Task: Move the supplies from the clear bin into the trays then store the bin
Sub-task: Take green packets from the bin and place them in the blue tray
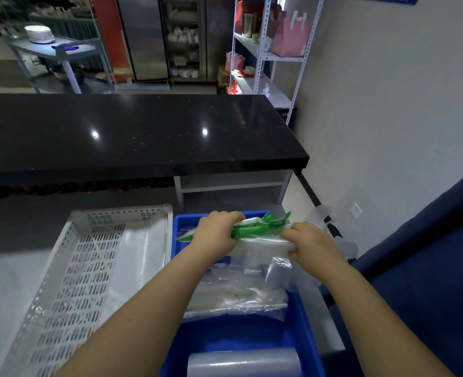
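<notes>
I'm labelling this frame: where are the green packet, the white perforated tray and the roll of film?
green packet [252,230]: head view, middle of its green wrapper.
white perforated tray [89,268]: head view, its slotted floor.
roll of film [241,363]: head view, its curved side.

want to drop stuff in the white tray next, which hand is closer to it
Left. The left hand grips the packets just right of the white tray; the right hand grips their other end, farther right.
</notes>
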`<state>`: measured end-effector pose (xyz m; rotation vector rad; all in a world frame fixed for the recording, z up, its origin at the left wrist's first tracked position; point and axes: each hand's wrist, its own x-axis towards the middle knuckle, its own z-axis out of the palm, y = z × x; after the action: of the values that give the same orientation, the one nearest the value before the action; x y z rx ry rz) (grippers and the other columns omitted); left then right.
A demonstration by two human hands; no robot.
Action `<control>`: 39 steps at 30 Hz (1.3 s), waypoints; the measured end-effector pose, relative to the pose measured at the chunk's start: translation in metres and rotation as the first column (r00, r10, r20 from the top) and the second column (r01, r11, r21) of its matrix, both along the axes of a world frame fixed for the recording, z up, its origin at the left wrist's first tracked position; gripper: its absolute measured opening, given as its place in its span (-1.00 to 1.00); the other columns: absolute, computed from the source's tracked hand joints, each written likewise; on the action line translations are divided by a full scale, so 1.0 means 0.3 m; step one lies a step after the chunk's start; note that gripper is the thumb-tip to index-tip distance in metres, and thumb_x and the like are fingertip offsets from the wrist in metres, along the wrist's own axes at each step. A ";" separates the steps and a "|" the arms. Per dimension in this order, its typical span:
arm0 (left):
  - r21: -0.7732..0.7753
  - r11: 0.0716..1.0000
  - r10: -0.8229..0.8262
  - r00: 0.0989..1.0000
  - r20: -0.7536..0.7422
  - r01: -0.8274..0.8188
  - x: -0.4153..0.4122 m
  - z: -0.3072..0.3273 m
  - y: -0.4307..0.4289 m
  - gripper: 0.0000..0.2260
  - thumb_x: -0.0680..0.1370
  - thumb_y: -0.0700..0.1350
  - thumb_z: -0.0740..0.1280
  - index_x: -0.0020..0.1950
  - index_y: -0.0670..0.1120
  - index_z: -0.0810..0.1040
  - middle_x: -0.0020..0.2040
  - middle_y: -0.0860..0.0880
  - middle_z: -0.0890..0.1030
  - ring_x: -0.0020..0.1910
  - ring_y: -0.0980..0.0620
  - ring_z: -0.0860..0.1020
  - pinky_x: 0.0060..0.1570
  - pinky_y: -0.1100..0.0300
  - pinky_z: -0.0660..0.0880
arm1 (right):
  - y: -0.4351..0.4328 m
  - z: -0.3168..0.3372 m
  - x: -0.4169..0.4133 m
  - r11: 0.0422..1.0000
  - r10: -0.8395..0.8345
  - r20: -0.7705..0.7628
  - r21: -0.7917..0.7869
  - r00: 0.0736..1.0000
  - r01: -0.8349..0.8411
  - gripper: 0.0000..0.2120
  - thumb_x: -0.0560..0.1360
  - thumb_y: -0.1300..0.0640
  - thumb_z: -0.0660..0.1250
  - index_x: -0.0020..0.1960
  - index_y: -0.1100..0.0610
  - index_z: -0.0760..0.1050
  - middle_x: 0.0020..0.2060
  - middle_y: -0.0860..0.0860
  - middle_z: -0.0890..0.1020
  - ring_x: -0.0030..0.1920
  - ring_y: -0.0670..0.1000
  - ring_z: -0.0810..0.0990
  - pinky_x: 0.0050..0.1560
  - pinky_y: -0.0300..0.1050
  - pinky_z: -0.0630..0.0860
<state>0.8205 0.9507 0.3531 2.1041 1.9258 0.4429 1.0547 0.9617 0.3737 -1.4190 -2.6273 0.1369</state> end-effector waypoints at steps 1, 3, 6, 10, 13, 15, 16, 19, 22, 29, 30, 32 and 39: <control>-0.035 0.999 0.004 1.000 0.001 -0.004 -0.006 -0.009 0.002 -0.53 0.41 -0.21 0.31 0.30 0.10 0.43 0.14 0.01 0.58 0.12 -0.08 0.49 0.01 0.02 0.46 | -0.002 -0.003 -0.002 1.000 -0.004 0.005 -0.014 1.000 0.004 -0.75 0.40 0.21 0.33 0.07 0.05 0.54 -0.04 0.01 0.56 0.01 0.08 0.47 -0.08 -0.04 0.41; -0.075 0.997 0.011 1.000 -0.010 -0.012 -0.023 -0.029 0.002 -0.53 0.42 -0.20 0.32 0.29 0.12 0.42 0.13 0.01 0.58 0.09 -0.06 0.51 -0.02 0.05 0.47 | -0.003 -0.009 -0.006 0.999 -0.009 0.024 -0.034 1.000 0.010 -0.73 0.40 0.21 0.31 0.10 0.05 0.53 -0.02 0.01 0.56 0.04 0.08 0.46 -0.03 -0.03 0.43; -0.104 0.994 0.028 1.000 -0.001 -0.028 -0.060 -0.032 0.005 -0.50 0.41 -0.21 0.34 0.31 0.14 0.44 0.18 0.04 0.58 0.11 -0.03 0.52 -0.04 0.12 0.47 | -0.006 -0.016 -0.009 0.999 -0.011 0.037 -0.045 0.999 0.013 -0.73 0.41 0.19 0.31 0.10 0.04 0.53 0.00 0.01 0.55 0.05 0.07 0.45 -0.02 -0.03 0.43; -0.242 0.970 -0.029 0.999 0.032 0.036 -0.105 0.005 0.032 -0.52 0.36 -0.19 0.39 0.22 0.20 0.49 0.12 0.09 0.57 -0.06 0.04 0.51 -0.30 0.21 0.41 | -0.009 -0.023 -0.011 0.999 -0.012 0.025 -0.041 1.000 0.013 -0.74 0.42 0.17 0.32 0.10 0.02 0.53 0.01 -0.01 0.55 0.04 0.05 0.45 -0.01 -0.02 0.44; -0.215 0.976 -0.043 0.993 -0.113 0.017 -0.088 -0.006 0.062 -0.46 0.42 -0.22 0.34 0.36 0.13 0.40 0.21 0.02 0.55 0.12 -0.06 0.50 -0.08 0.09 0.48 | -0.012 -0.029 -0.011 0.999 -0.009 0.028 -0.036 1.000 0.010 -0.74 0.41 0.18 0.32 0.09 0.02 0.53 -0.02 -0.01 0.56 0.02 0.07 0.46 -0.06 -0.04 0.43; -0.149 0.989 -0.018 0.974 -0.224 -0.016 -0.068 -0.027 0.074 -0.42 0.45 -0.25 0.29 0.43 0.10 0.29 0.27 -0.04 0.50 0.22 -0.12 0.44 0.12 -0.02 0.41 | -0.014 -0.035 -0.009 0.999 -0.006 0.035 -0.033 0.999 0.007 -0.75 0.41 0.18 0.32 0.08 0.02 0.53 -0.04 0.00 0.56 0.02 0.07 0.46 -0.07 -0.03 0.43; -0.105 0.994 -0.001 0.968 -0.252 -0.026 -0.063 -0.037 0.078 -0.40 0.45 -0.26 0.28 0.44 0.08 0.26 0.29 -0.05 0.47 0.24 -0.13 0.42 0.16 -0.06 0.36 | -0.013 -0.037 -0.008 1.000 -0.003 0.035 -0.030 0.999 0.004 -0.75 0.40 0.19 0.32 0.07 0.03 0.53 -0.04 0.00 0.56 0.02 0.07 0.46 -0.07 -0.03 0.43; 0.015 1.000 0.028 0.967 -0.254 -0.025 -0.071 -0.069 0.075 -0.38 0.43 -0.25 0.31 0.45 0.08 0.24 0.28 -0.03 0.44 0.24 -0.12 0.39 0.16 -0.07 0.34 | -0.009 -0.042 -0.008 1.000 -0.004 0.030 -0.021 1.000 0.004 -0.76 0.40 0.19 0.32 0.05 0.02 0.53 -0.06 0.00 0.56 0.01 0.07 0.46 -0.09 -0.06 0.41; 0.080 0.997 0.042 0.963 -0.268 -0.022 -0.083 -0.101 0.067 -0.35 0.41 -0.22 0.35 0.45 0.10 0.23 0.26 -0.03 0.42 0.22 -0.11 0.37 0.14 -0.07 0.33 | -0.001 -0.049 -0.013 1.000 0.005 0.031 -0.017 1.000 -0.004 -0.76 0.39 0.19 0.32 0.05 0.02 0.53 -0.06 0.00 0.57 0.00 0.08 0.47 -0.08 -0.05 0.43; 0.162 0.980 0.165 0.917 -0.364 -0.112 -0.109 -0.127 0.083 -0.47 0.40 -0.11 0.40 0.33 0.05 0.32 0.35 -0.06 0.33 0.30 -0.11 0.27 0.27 -0.09 0.19 | 0.009 -0.060 -0.039 1.000 0.022 0.014 0.004 1.000 -0.022 -0.76 0.40 0.21 0.33 0.06 0.06 0.54 -0.05 0.03 0.56 0.01 0.11 0.47 -0.10 -0.06 0.39; 0.171 0.978 0.174 0.917 -0.360 -0.119 -0.120 -0.119 0.079 -0.49 0.41 -0.05 0.39 0.33 0.05 0.34 0.38 -0.06 0.32 0.33 -0.12 0.26 0.28 -0.11 0.18 | 0.014 -0.059 -0.044 1.000 0.024 0.000 0.015 1.000 -0.024 -0.77 0.39 0.23 0.34 0.03 0.08 0.54 -0.07 0.05 0.57 0.00 0.12 0.47 -0.14 -0.08 0.36; 0.224 0.965 0.201 0.935 -0.291 -0.138 -0.145 -0.082 0.062 -0.54 0.43 0.01 0.39 0.31 0.06 0.40 0.39 -0.06 0.34 0.36 -0.12 0.25 0.27 -0.10 0.19 | 0.035 -0.052 -0.064 0.999 0.029 -0.028 0.045 0.999 -0.028 -0.80 0.37 0.26 0.35 -0.02 0.10 0.55 -0.09 0.06 0.56 -0.04 0.13 0.47 -0.19 -0.11 0.31; 0.468 0.866 0.100 0.978 0.185 -0.177 -0.191 0.007 -0.065 -0.78 0.49 -0.10 0.38 0.12 -0.06 0.59 0.07 -0.03 0.59 0.09 -0.05 0.48 0.07 0.05 0.43 | 0.124 -0.117 -0.331 0.984 0.141 -0.103 0.126 0.985 -0.127 -0.80 0.34 0.34 0.32 -0.04 0.20 0.55 -0.13 0.15 0.56 -0.08 0.18 0.47 -0.17 -0.01 0.33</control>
<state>0.7633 0.9311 0.3551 2.1227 2.0367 1.1955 0.9555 0.9989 0.3386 -1.1623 -2.5914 0.0715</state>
